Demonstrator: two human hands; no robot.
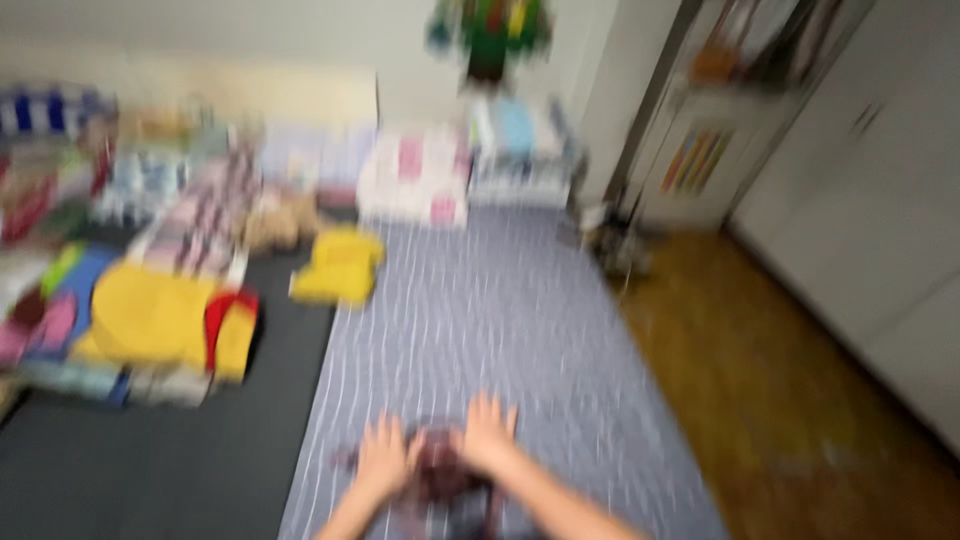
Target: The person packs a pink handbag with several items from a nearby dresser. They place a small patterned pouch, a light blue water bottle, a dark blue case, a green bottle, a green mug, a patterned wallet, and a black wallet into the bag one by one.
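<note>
The view is heavily blurred by motion. My left hand (382,462) and my right hand (487,437) both rest on a small dark maroon piece of cloth (437,478) lying on a blue-grey striped mattress (480,310). The hands sit side by side with fingers pointing away from me. The cloth is bunched between and beneath them, and whether either hand grips it or only presses on it cannot be made out.
A yellow garment (340,265) lies at the mattress's far left edge. Piles of coloured clothes (150,320) sit on a dark mat (170,460) to the left. Storage boxes (415,175) line the far wall. Wooden floor (780,400) and white cabinets (880,200) are on the right.
</note>
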